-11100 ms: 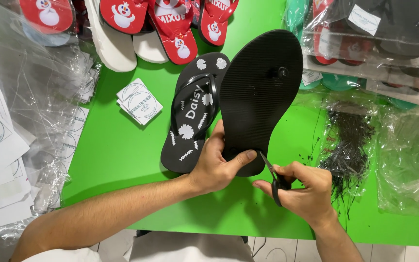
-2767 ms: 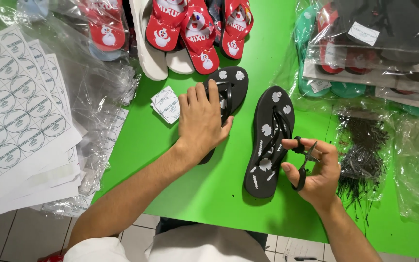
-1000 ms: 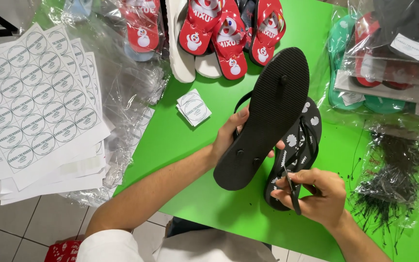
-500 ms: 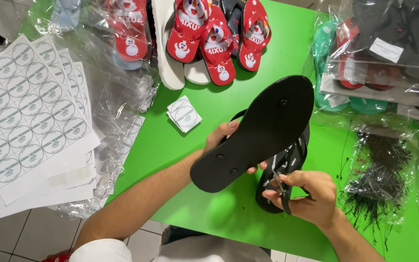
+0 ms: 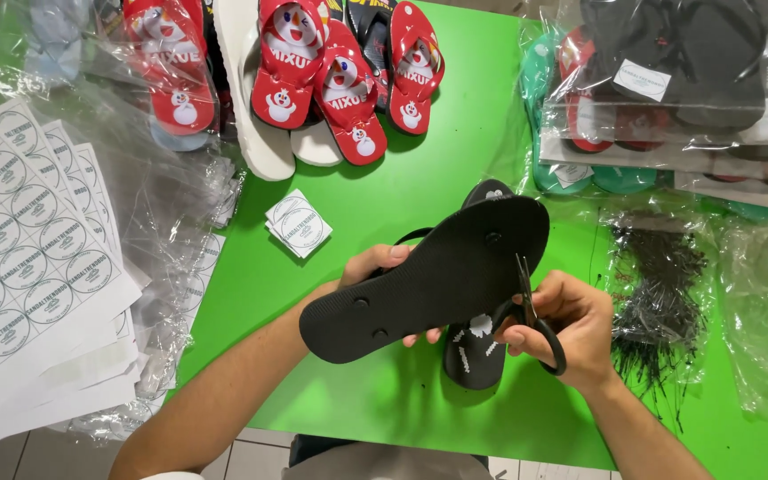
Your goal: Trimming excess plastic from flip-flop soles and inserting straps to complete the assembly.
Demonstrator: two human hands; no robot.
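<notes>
Flip-flop (image 5: 428, 280), black, held sole-up over green table (image 5: 420, 178); left hand (image 5: 380, 267) fingers clenched round its edge from beneath. Looks light, rubbery, bendy; best gripped mid-sole. Right hand (image 5: 571, 324) fingers clasp black scissors (image 5: 535, 316), blades at sole's rim. Second black flip-flop (image 5: 477, 356) lies underneath, white print showing. Sheets of round white labels (image 5: 28, 267) left; small square label stack (image 5: 297, 222) centre; bagged sandals with white tag (image 5: 642, 80) upper right.

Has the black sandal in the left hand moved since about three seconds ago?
Yes. The sandal lay flat on the green table then; now the left hand holds it up, sole upward, over the other sandal.
</notes>
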